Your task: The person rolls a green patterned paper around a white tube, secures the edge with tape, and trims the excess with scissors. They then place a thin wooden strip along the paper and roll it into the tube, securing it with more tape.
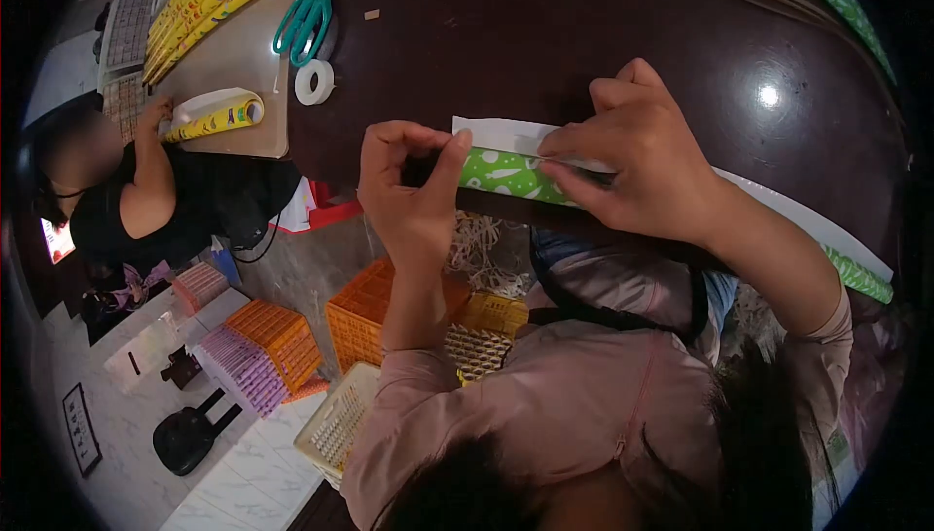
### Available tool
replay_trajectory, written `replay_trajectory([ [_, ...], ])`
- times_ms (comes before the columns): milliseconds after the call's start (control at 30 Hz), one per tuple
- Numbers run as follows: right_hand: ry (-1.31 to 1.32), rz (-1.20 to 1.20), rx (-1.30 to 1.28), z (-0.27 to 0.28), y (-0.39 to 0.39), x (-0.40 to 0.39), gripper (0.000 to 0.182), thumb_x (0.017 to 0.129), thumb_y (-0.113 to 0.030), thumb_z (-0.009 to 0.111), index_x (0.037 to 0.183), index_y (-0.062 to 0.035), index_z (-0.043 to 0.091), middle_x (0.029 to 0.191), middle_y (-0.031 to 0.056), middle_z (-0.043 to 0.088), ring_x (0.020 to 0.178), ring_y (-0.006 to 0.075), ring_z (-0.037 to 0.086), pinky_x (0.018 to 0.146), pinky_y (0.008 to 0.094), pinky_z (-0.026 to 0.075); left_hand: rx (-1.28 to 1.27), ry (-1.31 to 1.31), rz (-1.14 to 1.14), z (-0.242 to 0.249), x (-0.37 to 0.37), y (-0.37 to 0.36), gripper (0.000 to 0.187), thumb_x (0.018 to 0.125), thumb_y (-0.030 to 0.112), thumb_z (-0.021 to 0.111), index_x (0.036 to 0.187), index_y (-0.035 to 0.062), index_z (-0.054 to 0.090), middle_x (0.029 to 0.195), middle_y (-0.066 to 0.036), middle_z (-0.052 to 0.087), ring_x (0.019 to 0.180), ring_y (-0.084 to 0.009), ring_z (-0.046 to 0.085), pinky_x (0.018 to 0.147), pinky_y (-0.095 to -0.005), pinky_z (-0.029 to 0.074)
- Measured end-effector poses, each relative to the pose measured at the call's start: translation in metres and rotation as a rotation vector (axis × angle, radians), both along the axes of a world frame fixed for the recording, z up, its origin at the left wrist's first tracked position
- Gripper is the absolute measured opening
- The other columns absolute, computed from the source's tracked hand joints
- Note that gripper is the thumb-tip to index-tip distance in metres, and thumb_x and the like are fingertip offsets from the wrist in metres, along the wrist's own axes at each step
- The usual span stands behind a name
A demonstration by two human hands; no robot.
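Note:
A long roll of green patterned paper with a white inner side lies along the near edge of the dark table. My left hand pinches the left end of the paper between thumb and fingers. Farther right, my right hand has its thumb and index finger closed on the paper's raised white edge. The roll runs on beneath my right forearm, and its far end shows at the right.
On the dark table are teal scissors and a white tape roll. Yellow rolls rest on a side table at the left, where a person handles another yellow roll. Orange baskets stand below.

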State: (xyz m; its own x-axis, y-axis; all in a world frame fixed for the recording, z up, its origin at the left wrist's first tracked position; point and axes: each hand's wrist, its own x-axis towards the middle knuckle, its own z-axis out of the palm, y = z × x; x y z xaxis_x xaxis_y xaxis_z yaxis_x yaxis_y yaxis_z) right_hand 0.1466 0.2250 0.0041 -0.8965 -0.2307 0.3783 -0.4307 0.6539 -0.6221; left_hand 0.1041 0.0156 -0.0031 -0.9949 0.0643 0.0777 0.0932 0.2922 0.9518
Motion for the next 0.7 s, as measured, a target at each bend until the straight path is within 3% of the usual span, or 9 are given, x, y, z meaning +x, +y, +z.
replay_trajectory([
  [267, -0.01, -0.036, 0.012, -0.003, 0.001, -0.002, 0.005, 0.071, -0.015, 0.071, 0.072, -0.0104, 0.073, 0.053, 0.002, 0.056, 0.059, 0.0172, 0.048, 0.072, 0.0338, 0.036, -0.011, -0.125, -0.136, 0.003, -0.018, -0.008, 0.025, 0.081, 0.0, 0.074, 0.084, 0.0061, 0.051, 0.075, 0.002, 0.056, 0.07, -0.0026, 0.053, 0.065, -0.0174, 0.042],
  [700, -0.079, -0.063, 0.043, -0.001, 0.002, -0.002, 0.004, 0.072, -0.015, 0.07, 0.073, -0.0118, 0.074, 0.053, 0.0032, 0.056, 0.055, 0.0179, 0.052, 0.075, 0.0339, 0.036, -0.037, -0.158, -0.197, 0.005, -0.029, -0.011, 0.025, 0.08, -0.003, 0.073, 0.083, 0.0069, 0.051, 0.074, 0.001, 0.057, 0.068, -0.0032, 0.051, 0.065, -0.0184, 0.042],
])
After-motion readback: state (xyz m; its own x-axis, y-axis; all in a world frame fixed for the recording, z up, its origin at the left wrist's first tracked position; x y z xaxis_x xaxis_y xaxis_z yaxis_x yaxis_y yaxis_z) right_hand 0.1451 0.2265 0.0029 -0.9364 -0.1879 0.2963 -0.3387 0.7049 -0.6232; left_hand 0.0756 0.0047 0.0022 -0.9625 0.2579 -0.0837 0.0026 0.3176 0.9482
